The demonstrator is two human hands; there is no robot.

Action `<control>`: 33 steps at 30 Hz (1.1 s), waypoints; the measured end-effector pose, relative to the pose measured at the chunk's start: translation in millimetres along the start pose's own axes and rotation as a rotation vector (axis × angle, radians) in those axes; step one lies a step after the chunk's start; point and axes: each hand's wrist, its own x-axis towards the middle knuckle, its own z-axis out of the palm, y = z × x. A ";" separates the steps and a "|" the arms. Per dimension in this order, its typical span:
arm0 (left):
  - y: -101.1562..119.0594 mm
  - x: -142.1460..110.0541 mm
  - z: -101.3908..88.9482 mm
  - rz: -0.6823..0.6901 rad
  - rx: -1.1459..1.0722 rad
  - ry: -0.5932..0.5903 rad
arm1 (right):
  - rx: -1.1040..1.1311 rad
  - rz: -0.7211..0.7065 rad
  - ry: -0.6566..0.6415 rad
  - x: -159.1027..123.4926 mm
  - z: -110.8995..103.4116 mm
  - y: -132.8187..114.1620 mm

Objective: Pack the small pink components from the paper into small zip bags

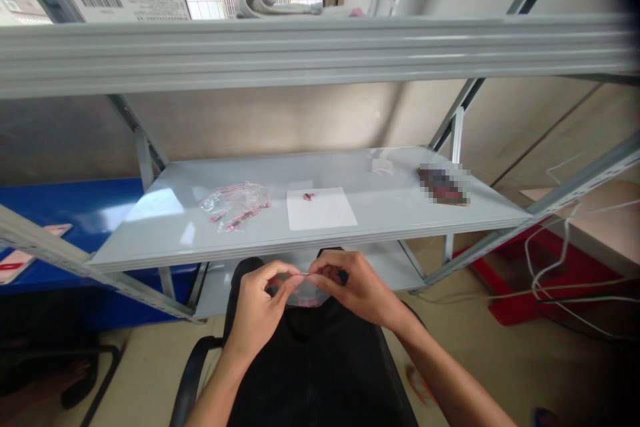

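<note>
My left hand (263, 300) and my right hand (345, 287) are raised close together above my dark-clothed lap. Their fingertips pinch the thin top edge of a small clear plastic bag (306, 295) with something pink inside, which hangs between them. On the grey metal shelf (380, 227) in front of my hands lies a clear plastic bag of pink-red items (235, 205). Beside it is a white paper sheet (323, 210) bearing a tiny red item (309, 196). Neither hand touches the shelf.
A blurred-out dark object (443, 183) and a small white piece (381, 163) lie on the shelf. Grey shelf uprights and a higher shelf beam (300, 57) frame the view. A blue table (65, 213) stands left; a red crate (510, 273) and white cables (555, 260) lie right.
</note>
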 end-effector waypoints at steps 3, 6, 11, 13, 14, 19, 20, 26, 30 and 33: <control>-4.5 -1.0 5.6 -0.018 0.027 0.035 | -0.075 -0.050 0.032 -0.2 7.6 0.0; -5.1 -2.8 9.1 -0.015 0.050 0.077 | -0.103 -0.093 0.069 -1.4 14.1 0.2; -2.9 -5.7 6.6 -0.018 -0.012 0.139 | 0.006 0.008 0.097 -0.9 19.9 5.0; -1.6 -6.3 4.6 -0.021 -0.046 0.148 | 0.039 0.046 0.090 -0.4 20.3 5.1; -1.0 -6.4 3.9 -0.022 -0.056 0.139 | 0.044 0.045 0.089 -0.3 20.4 4.4; 0.1 -6.2 1.9 -0.027 -0.034 0.065 | 0.031 -0.033 0.069 -1.0 22.3 -0.4; -0.4 -6.2 1.3 -0.029 -0.035 0.063 | 0.039 -0.030 0.060 -1.0 23.1 0.4; -5.2 -7.2 -7.0 -0.061 -0.105 0.148 | 0.158 0.104 0.099 0.8 25.0 13.4; -8.6 -6.8 -8.7 -0.088 -0.171 0.068 | 0.180 0.060 0.110 2.2 24.2 9.7; -10.5 -6.5 -5.8 -0.096 -0.175 0.046 | 0.186 0.020 0.094 2.6 25.5 3.8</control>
